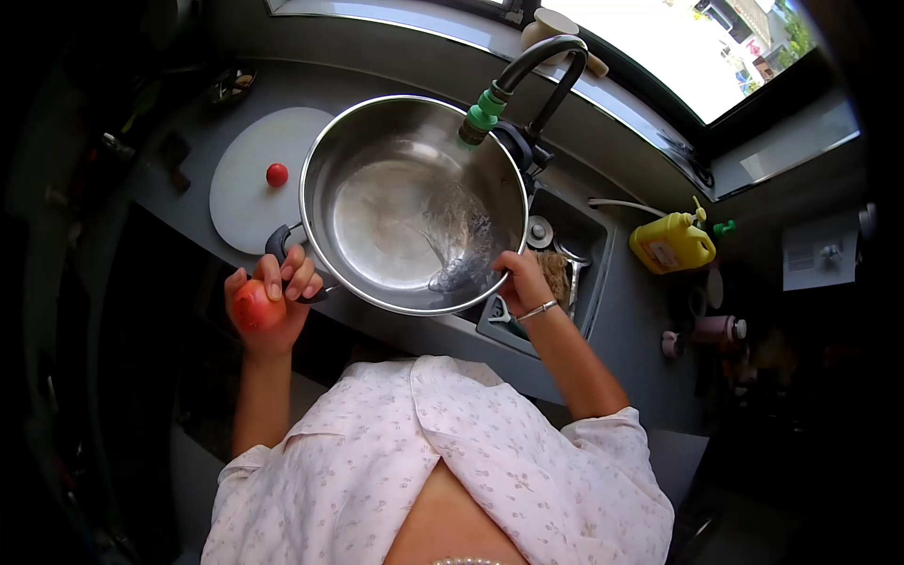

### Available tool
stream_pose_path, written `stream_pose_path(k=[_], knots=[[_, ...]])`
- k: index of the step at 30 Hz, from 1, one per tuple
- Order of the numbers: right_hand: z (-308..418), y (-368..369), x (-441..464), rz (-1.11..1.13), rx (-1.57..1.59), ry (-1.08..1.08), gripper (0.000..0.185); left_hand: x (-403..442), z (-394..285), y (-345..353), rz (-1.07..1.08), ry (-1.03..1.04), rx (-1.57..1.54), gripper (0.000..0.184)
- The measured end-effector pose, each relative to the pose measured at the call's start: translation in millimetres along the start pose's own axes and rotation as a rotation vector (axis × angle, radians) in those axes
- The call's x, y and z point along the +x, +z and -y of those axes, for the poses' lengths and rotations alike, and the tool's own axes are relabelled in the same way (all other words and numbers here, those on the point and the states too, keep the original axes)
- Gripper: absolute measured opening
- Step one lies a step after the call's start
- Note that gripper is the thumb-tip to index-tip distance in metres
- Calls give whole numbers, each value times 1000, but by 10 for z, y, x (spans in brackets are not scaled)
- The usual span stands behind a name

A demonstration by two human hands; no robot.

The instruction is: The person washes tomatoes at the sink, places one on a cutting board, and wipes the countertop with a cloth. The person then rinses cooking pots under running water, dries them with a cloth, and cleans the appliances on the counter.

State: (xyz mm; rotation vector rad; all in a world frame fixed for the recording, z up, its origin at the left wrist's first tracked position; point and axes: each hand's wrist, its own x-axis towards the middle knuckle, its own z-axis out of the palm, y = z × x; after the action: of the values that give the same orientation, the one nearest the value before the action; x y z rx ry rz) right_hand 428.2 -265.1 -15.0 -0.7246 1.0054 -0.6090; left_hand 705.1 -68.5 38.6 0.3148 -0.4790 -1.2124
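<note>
A wide stainless steel pot [377,217] is held up at the sink, with a little clear water [457,268] gathered at its lower right side. My left hand [273,297] is closed around a red tomato [258,306], and its fingers also hook the pot's black side handle [277,243]. On the opposite side, my right hand [523,281] grips the pot near its rim, thumb at the edge; the far handle is hidden under it. Above the pot hangs the black faucet [541,56] with a green nozzle [484,111].
A small red tomato [277,175] sits on a round white cutting board [247,212] left of the pot. Under its right side is the grey sink [597,273] with a brown scrubber [554,273]. A yellow bottle [673,243] stands to the right, below the window.
</note>
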Motion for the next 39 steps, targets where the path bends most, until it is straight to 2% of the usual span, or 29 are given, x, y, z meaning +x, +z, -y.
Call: stream_pose_path(k=[5, 7, 9, 15, 20, 24, 27, 29, 30, 33, 37, 38, 39], knots=[[327, 218, 31, -20, -183, -144, 37, 260, -4, -346, -54, 14, -206, 38], [486, 283, -156, -60, -165, -172, 30, 306, 70, -354, -65, -16, -277, 37], [569, 199, -354, -38, -213, -110, 33, 273, 97, -241, -60, -42, -310, 38], [258, 83, -574, 5, -100, 25, 32, -28, -81, -88, -3, -53, -228, 41], [116, 325, -359, 15, -53, -39, 19, -2, -233, -182, 19, 2, -174, 39], [124, 380, -233, -30, -90, -116, 19, 137, -267, -270, -4, 14, -187, 39], [96, 262, -193, 1, -52, -89, 30, 187, -301, -124, 34, -5, -144, 39], [64, 215, -208, 61, 58, 8, 25, 212, -355, 83, 128, -2, -128, 39], [104, 327, -327, 43, 76, 38, 19, 224, -384, 223, 123, 10, -84, 36], [-90, 350, -291, 109, 200, 156, 16, 265, -464, 513, 130, 13, -12, 37], [-303, 461, -227, 171, 306, 310, 32, 362, -542, 740, 156, 8, 89, 41], [-315, 603, -282, 204, 342, 312, 46, 452, -576, 843, 148, 11, 101, 41], [-280, 660, -316, 202, 356, 316, 46, 511, -574, 895, 145, -2, 108, 41]])
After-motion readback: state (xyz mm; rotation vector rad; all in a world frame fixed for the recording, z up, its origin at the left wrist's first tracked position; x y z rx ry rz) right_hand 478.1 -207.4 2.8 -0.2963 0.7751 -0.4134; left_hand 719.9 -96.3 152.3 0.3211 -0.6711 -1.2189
